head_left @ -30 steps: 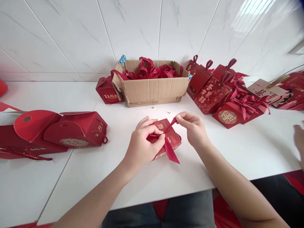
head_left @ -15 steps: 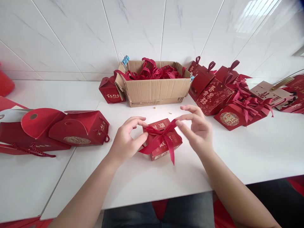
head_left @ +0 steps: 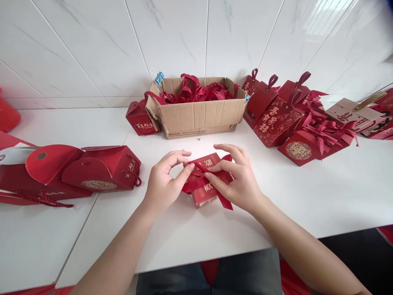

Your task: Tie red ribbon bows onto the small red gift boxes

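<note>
A small red gift box [head_left: 206, 196] with pale lettering lies on the white table in front of me. Across its top runs a red ribbon [head_left: 226, 201], its tails hanging over the sides. My left hand [head_left: 166, 180] pinches a ribbon loop between thumb and forefinger at the box's left edge. Over the middle of the lid, my right hand [head_left: 235, 176] pinches the ribbon near the knot, thumb and forefinger close together. The knot itself is partly hidden by the right fingers.
Behind the gift box stands a cardboard box [head_left: 202, 119] heaped with red ribbons [head_left: 199, 93]. Red boxes [head_left: 101, 168] stand at the left. More handled boxes [head_left: 273, 123] and bow-topped boxes [head_left: 299, 149] crowd the right. The table's front edge is near my legs.
My right hand has moved left and in, from the right ribbon loop to the knot. The left hand has stayed at the left loop.
</note>
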`<act>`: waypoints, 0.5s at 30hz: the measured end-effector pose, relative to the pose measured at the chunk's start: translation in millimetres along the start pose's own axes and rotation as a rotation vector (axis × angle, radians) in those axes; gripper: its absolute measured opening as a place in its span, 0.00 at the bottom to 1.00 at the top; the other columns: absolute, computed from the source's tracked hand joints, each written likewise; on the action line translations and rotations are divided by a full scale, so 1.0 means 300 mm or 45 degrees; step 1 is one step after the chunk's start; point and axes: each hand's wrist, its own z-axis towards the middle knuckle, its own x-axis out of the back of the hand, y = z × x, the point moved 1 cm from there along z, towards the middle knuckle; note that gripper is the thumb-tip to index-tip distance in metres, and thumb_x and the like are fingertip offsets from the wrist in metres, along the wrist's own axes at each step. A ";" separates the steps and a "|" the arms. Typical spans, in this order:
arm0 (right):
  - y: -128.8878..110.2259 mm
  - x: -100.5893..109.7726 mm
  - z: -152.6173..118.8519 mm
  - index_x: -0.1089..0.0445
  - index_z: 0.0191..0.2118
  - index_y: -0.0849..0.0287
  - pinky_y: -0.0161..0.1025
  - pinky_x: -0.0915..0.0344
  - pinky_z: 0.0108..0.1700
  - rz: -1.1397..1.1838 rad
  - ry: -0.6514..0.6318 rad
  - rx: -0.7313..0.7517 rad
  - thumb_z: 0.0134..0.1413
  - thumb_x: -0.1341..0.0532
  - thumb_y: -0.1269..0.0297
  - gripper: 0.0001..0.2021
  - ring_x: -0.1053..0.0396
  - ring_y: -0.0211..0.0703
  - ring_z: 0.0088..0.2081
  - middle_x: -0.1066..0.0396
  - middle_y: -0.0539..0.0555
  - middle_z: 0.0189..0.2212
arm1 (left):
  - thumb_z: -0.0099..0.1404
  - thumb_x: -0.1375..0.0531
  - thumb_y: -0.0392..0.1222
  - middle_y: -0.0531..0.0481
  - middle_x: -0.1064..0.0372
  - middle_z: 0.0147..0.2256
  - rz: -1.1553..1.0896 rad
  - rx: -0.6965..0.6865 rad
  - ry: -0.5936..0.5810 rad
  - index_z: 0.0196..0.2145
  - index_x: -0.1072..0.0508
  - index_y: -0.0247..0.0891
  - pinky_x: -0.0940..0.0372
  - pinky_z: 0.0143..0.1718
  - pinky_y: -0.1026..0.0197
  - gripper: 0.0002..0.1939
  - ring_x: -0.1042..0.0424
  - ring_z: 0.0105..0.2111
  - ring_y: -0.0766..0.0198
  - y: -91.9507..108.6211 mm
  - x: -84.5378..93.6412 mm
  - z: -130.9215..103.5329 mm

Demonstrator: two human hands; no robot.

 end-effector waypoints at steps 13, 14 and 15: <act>-0.012 -0.024 -0.015 0.33 0.25 0.55 0.57 0.43 0.54 0.080 -0.003 -0.010 0.51 0.40 0.68 0.06 0.39 0.56 0.56 0.30 0.55 0.48 | 0.62 0.42 0.41 0.49 0.28 0.42 -0.016 0.103 0.097 0.27 0.33 0.39 0.31 0.27 0.63 0.07 0.26 0.32 0.63 -0.004 -0.025 -0.002; -0.012 -0.024 -0.014 0.33 0.25 0.55 0.57 0.44 0.54 0.076 -0.003 -0.001 0.51 0.40 0.68 0.06 0.39 0.56 0.56 0.30 0.55 0.48 | 0.62 0.42 0.41 0.49 0.28 0.42 -0.013 0.111 0.104 0.26 0.34 0.39 0.32 0.25 0.65 0.07 0.26 0.30 0.64 -0.001 -0.025 -0.002; -0.013 -0.024 -0.014 0.33 0.25 0.55 0.57 0.44 0.54 0.070 -0.002 0.008 0.51 0.40 0.69 0.06 0.39 0.56 0.56 0.29 0.55 0.48 | 0.62 0.42 0.41 0.49 0.28 0.43 -0.010 0.116 0.112 0.26 0.34 0.38 0.34 0.23 0.66 0.07 0.27 0.28 0.66 0.001 -0.025 -0.001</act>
